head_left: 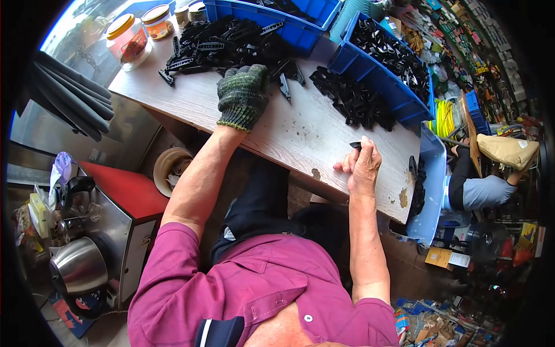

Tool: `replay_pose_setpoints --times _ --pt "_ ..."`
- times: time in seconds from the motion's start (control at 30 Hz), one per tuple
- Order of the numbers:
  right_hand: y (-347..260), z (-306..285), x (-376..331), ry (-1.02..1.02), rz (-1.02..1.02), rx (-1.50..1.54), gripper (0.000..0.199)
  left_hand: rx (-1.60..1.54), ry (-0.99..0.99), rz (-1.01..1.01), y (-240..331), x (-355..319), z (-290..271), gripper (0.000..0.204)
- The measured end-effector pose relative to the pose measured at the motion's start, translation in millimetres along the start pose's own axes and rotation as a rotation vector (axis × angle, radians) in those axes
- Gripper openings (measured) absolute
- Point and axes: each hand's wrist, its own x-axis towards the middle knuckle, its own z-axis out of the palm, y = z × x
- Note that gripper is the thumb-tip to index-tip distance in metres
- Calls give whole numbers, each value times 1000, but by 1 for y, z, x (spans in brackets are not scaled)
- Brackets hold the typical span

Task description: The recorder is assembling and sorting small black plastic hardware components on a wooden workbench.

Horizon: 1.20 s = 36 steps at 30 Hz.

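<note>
With the middle of the desk [289, 139] as the dial's centre and twelve pointing away from the person, the bare right hand [365, 165] is at four o'clock, thumb and fingers pinched on a small black piece [356, 145] near the front edge. The gloved left hand [243, 98] is at ten o'clock, curled over beside the near side of a heap of long black parts [222, 46]; its fingertips are hidden, so I cannot tell whether it grips one. The two hands are well apart. A heap of shorter black parts [358, 104] lies at two o'clock, just beside a blue bin [377, 87]. The step in hand looks like picking up parts, perhaps a different kind with each hand. The next move seems to call for a firm pinch on the right and, on the left, one long part drawn clear of its neighbours.
</note>
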Motion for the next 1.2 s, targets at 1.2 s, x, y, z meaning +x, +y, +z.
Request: replay_pose_setpoints --times 1.2 --pt "1 7 -5 264 -64 57 32 -909 -427 267 120 -83 -2 26"
